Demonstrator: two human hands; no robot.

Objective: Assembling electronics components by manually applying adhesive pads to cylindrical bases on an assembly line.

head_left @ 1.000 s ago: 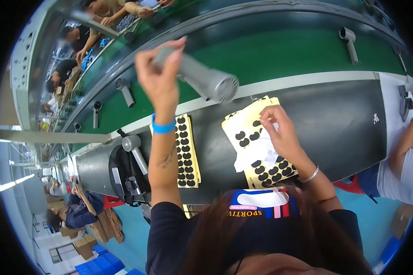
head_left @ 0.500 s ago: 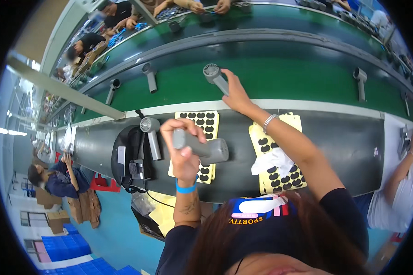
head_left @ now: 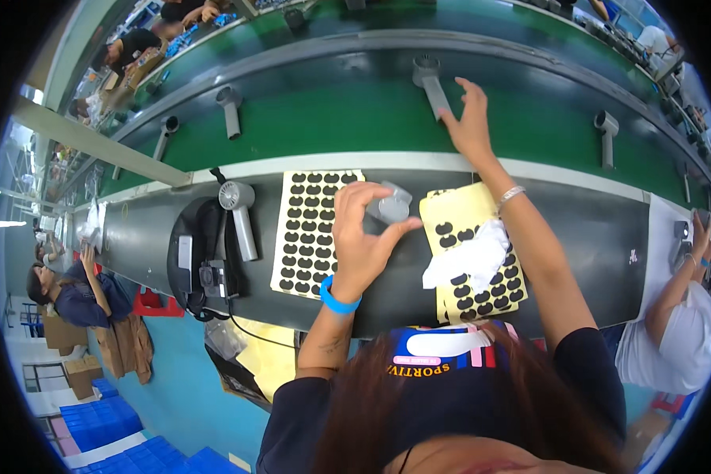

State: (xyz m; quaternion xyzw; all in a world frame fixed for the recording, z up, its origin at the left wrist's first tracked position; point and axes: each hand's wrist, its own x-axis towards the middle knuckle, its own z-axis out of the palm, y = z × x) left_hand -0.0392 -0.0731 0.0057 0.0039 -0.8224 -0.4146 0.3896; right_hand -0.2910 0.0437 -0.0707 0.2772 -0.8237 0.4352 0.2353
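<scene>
My left hand (head_left: 361, 237) is over the dark table, thumb and fingers curved around a grey handheld fan (head_left: 393, 205) seen nearly end-on. My right hand (head_left: 472, 126) reaches out over the green conveyor belt, its fingers spread. Just left of it, another grey handheld fan (head_left: 431, 85) lies on the belt, its handle end close to my right thumb; whether they touch I cannot tell. Below my hands lie a yellow sheet of black oval stickers (head_left: 312, 229) and a second stack of sticker sheets (head_left: 442, 207), with crumpled white paper (head_left: 474, 257) on top.
One more grey fan (head_left: 241, 217) lies at the left beside a black bag (head_left: 189, 268) with small devices and a cable. Further fans (head_left: 229, 110) sit along the belt, another (head_left: 606, 136) at the right. A metal post (head_left: 110, 154) slants across the left. Co-workers sit around.
My right hand and the fan beside it have moved right and farther away, and its fingers have spread. The fan in my left hand has turned from side-on to nearly end-on.
</scene>
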